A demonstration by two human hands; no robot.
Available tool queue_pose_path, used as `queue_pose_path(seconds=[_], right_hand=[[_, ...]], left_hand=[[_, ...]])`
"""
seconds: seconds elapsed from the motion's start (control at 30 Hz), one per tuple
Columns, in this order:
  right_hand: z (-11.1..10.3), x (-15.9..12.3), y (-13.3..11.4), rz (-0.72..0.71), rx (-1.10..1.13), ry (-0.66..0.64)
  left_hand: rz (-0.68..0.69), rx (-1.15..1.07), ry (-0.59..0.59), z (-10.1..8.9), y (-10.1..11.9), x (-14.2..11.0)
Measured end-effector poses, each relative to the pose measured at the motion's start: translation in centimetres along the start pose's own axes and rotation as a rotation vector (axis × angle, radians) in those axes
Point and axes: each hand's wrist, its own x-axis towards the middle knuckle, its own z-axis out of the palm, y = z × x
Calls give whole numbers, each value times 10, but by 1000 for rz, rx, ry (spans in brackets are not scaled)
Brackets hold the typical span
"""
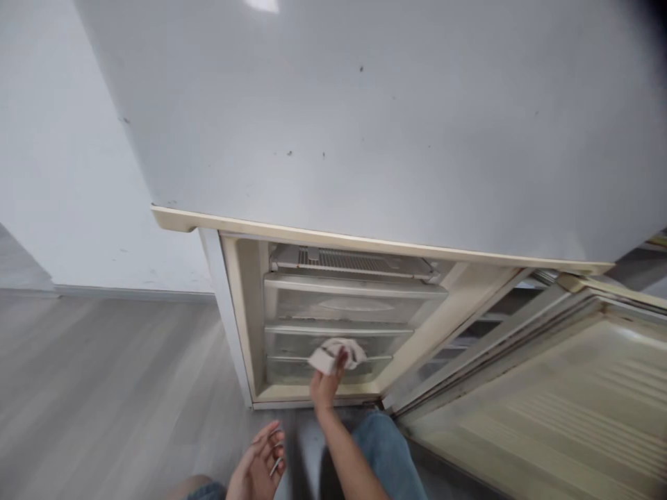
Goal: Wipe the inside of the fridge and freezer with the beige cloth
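Observation:
My right hand (327, 384) grips a white cloth (336, 354) with dark marks and holds it against the lower clear drawers of an open freezer compartment (244, 312). Part of the cloth is hidden by the fingers. Stacked inside are several transparent drawer fronts (359, 305), with a slatted shelf (354, 261) above them. My left hand (262, 462) hovers over the floor in front of the compartment, palm turned up, fingers loosely curled and apart, holding nothing.
An open fridge door (552, 403) with a worn seal swings out at the right. The upper closed door (365, 139) overhangs the compartment. A white wall (104, 173) stands at left above a grey wood-look floor (130, 389). My denim-covered knee (388, 451) is near the opening.

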Motion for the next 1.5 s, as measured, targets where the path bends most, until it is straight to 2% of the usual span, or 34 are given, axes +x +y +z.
queue_pose_path(seconds=[0.13,0.23,0.3,0.33,0.43,0.57,0.67,0.77,0.83,0.9,1.03,1.1,1.2,1.3,1.4,1.5], right_hand=[[15,4,-66,-266,82,-196],[15,16,-83,-566,170,-343],[11,20,-72,-749,198,-424],[8,21,-62,-795,193,-451],[-3,20,-16,-821,149,-498],[-27,19,50,-780,65,-533],[-57,18,89,-650,-38,-522],[-90,17,115,-458,-85,-495],[-108,19,124,-317,-30,-491],[-120,22,129,-155,121,-473],[-138,34,138,489,506,-251],[-148,40,143,697,572,-155],[-168,51,144,828,742,-68],[-188,61,134,983,977,23],[-195,68,119,1088,1133,-15],[-183,66,106,1175,1244,-97]], left_hand=[[47,22,22,3,-7,1],[87,19,87,9,-6,-1],[106,3,121,14,-5,1],[111,-4,129,17,-5,4],[111,2,148,31,-9,18],[86,77,183,51,-19,51],[58,114,143,65,-22,79],[27,153,93,79,-20,102],[-5,185,53,87,-18,113],[-37,211,8,95,-18,119],[-40,235,-46,105,-25,122],[-12,244,-35,108,-29,121],[37,262,9,107,-38,118],[76,281,68,100,-48,111],[89,302,130,87,-62,98],[79,311,171,72,-76,78]])
